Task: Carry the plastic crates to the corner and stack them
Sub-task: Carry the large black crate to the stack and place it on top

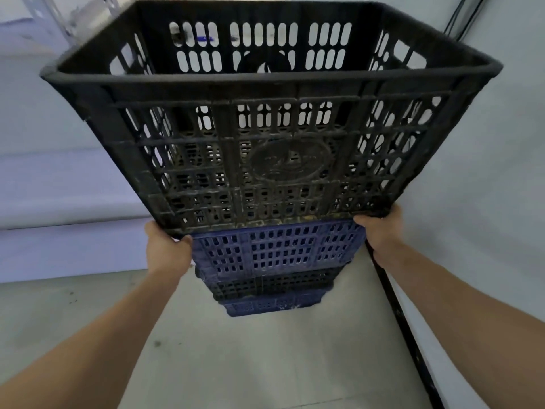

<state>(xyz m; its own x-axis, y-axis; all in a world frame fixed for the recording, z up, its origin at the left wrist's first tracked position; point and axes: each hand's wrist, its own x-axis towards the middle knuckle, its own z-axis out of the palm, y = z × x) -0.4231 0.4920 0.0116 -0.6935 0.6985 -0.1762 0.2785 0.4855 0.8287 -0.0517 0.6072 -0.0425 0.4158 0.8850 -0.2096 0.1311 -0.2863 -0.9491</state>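
A large black slotted plastic crate (274, 137) fills the upper view, open side up, atop a stack in the corner. My left hand (168, 250) grips its lower left corner. My right hand (380, 228) grips its lower right corner. Directly under it sits a blue crate (277, 249), then a second black crate (271, 286) and another blue crate (265, 305) at the floor. The black crate's base rests on or just above the blue one; I cannot tell which.
White walls (59, 172) meet behind the stack. A dark strip (404, 326) runs along the right wall's foot. Black cables (460, 19) hang at the upper right. Grey floor (250, 364) lies before the stack.
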